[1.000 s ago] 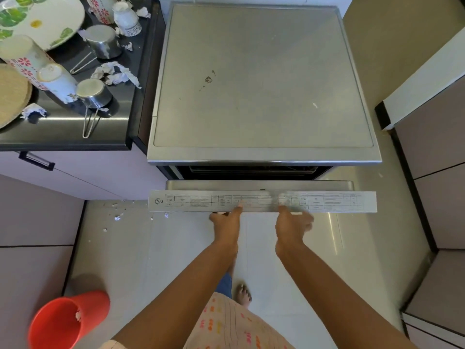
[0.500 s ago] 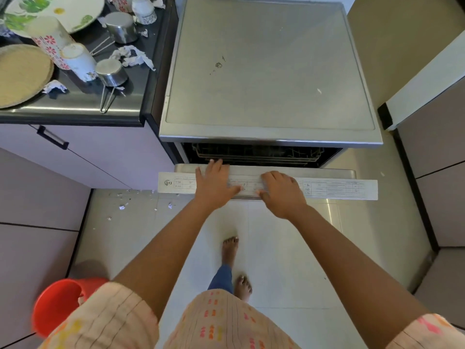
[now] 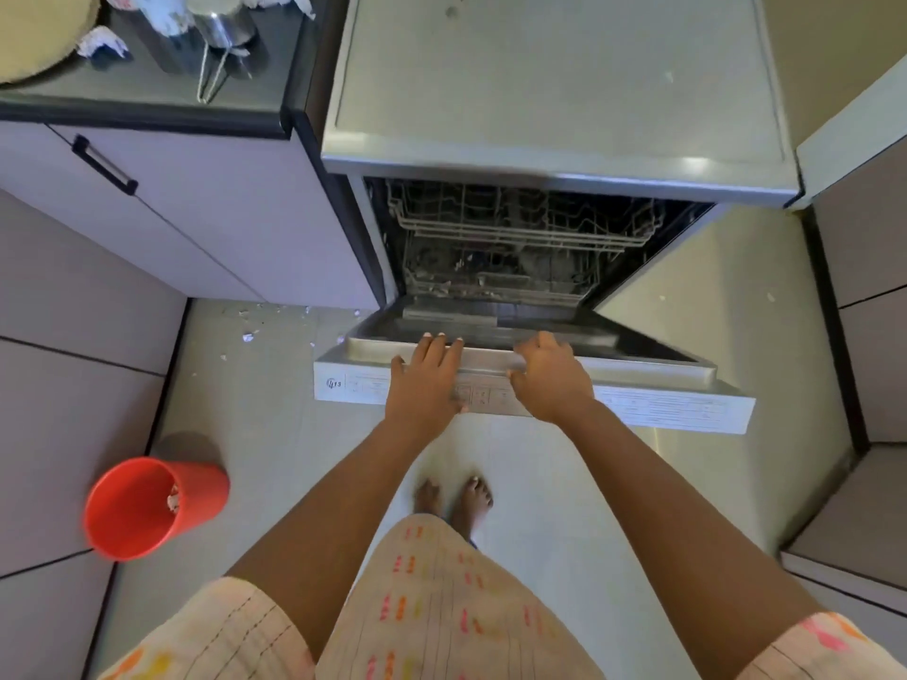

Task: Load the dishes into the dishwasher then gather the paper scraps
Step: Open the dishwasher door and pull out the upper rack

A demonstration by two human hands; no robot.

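Red bucket (image 3: 147, 507) beside cabinet, scraps (image 3: 248, 337) near door (image 3: 662, 409)

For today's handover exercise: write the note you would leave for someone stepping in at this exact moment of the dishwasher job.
Left hand and right hand: both rest on the top edge of the dishwasher door, which is part open.
Racks look empty.
Dishes, including a steel cup, sit on the counter.
Paper scraps lie on the floor; red bin stands nearby.
Left: finish opening, load dishes, gather scraps.

Bin (image 3: 147, 507) on the floor (image 3: 275, 434), left of the dishwasher door (image 3: 662, 409); scraps (image 3: 248, 337), seemingly paper, lie between.
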